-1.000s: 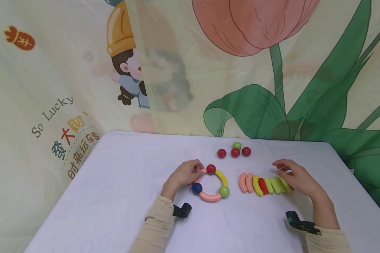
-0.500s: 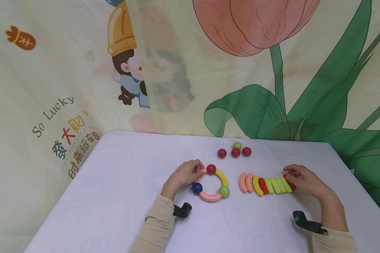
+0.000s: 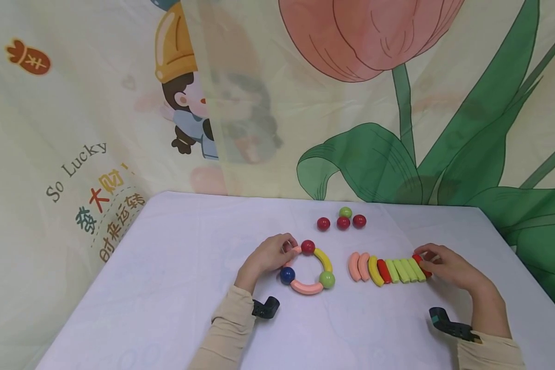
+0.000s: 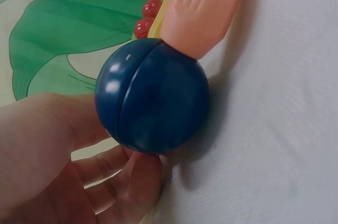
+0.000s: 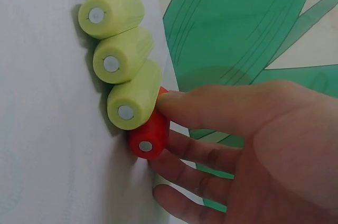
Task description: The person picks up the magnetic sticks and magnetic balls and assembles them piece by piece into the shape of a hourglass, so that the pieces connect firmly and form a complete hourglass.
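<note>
My left hand (image 3: 269,254) pinches a curved pink rod (image 3: 298,250) in the upper left of a ring lying on the table. The ring also has a red ball (image 3: 308,247), a yellow rod (image 3: 324,260), a green ball (image 3: 327,279), a second pink rod (image 3: 307,288) and a blue ball (image 4: 153,97). In the left wrist view that ball hides some of my fingers. My right hand (image 3: 450,268) pinches a red rod (image 5: 148,137) at the right end of a row, thumb on top. Light green rods (image 5: 134,97) lie against it, with grey discs in their ends.
Left of the green rods, the row continues with another red rod (image 3: 384,271), a yellow rod (image 3: 375,271) and two pink rods (image 3: 358,266). Behind the ring stand red balls (image 3: 343,222) and a green ball (image 3: 345,211). A printed cloth (image 3: 254,103) hangs behind the table.
My right hand has moved right, off the green rods, and its thumb and fingers have come together on the red end rod. The left hand and the ring keep their place.
</note>
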Action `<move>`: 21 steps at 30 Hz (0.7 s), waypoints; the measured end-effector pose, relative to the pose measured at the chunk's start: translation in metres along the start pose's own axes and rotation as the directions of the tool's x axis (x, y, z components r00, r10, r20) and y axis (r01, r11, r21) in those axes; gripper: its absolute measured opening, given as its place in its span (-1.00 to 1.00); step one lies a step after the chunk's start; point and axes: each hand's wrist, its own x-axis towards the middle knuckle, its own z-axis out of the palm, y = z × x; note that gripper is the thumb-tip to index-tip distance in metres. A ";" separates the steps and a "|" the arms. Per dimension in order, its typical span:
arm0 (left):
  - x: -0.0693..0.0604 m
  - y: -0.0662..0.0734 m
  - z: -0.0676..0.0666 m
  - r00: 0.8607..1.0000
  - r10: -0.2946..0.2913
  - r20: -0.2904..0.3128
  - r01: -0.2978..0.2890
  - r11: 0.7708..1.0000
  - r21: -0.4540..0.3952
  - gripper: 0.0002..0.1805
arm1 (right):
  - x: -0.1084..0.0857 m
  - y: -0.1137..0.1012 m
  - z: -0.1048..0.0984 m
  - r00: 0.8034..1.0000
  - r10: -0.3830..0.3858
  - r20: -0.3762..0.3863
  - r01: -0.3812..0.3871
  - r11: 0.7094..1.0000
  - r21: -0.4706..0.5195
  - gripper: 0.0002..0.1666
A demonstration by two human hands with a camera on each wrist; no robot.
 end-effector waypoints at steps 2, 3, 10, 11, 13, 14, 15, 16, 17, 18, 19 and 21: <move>0.000 0.000 0.000 1.000 0.001 0.000 -0.001 1.000 -0.001 -0.80 | 0.000 -0.001 0.000 1.000 -0.007 0.001 0.007 1.000 -0.005 -0.52; 0.000 -0.001 0.000 1.000 0.001 0.001 -0.001 1.000 -0.002 -0.80 | 0.000 -0.002 -0.001 1.000 -0.009 0.001 0.009 1.000 -0.007 -0.52; 0.000 -0.001 0.000 1.000 -0.014 0.012 0.014 1.000 -0.014 -0.78 | 0.002 -0.004 0.001 1.000 -0.017 -0.013 0.017 1.000 -0.013 -0.59; 0.000 -0.002 0.000 1.000 -0.015 0.014 0.015 1.000 -0.017 -0.78 | 0.002 -0.004 0.002 1.000 -0.014 -0.017 0.013 1.000 -0.014 -0.59; 0.000 -0.002 0.000 1.000 -0.015 0.017 0.015 1.000 -0.024 -0.78 | 0.002 -0.004 0.003 1.000 0.001 -0.024 -0.002 1.000 -0.008 -0.60; -0.001 -0.002 0.000 1.000 -0.013 0.018 0.014 1.000 -0.027 -0.78 | 0.002 -0.005 0.003 0.999 0.010 -0.030 -0.010 1.000 -0.005 -0.59; -0.001 -0.003 0.000 1.000 -0.011 0.018 0.011 1.000 -0.029 -0.78 | 0.002 -0.005 0.003 0.999 0.017 -0.035 -0.017 1.000 0.000 -0.58; -0.001 -0.003 0.000 1.000 -0.010 0.018 0.010 1.000 -0.029 -0.78 | 0.002 -0.005 0.003 0.999 0.023 -0.040 -0.022 1.000 0.004 -0.57; -0.001 -0.002 0.000 1.000 -0.010 0.018 0.010 1.000 -0.029 -0.78 | 0.003 -0.006 0.003 0.999 0.027 -0.047 -0.027 1.000 0.008 -0.56; -0.001 -0.002 0.000 1.000 -0.010 0.018 0.011 1.000 -0.029 -0.78 | 0.003 -0.006 0.003 0.998 0.033 -0.055 -0.032 0.999 0.014 -0.55; -0.001 -0.002 0.000 1.000 -0.010 0.018 0.011 1.000 -0.027 -0.78 | 0.003 -0.007 0.004 0.998 0.035 -0.061 -0.034 0.999 0.017 -0.55; 0.000 -0.002 0.000 1.000 -0.019 0.020 0.019 0.999 -0.026 -0.77 | 0.004 -0.008 0.005 0.996 0.039 -0.076 -0.037 0.999 0.026 -0.53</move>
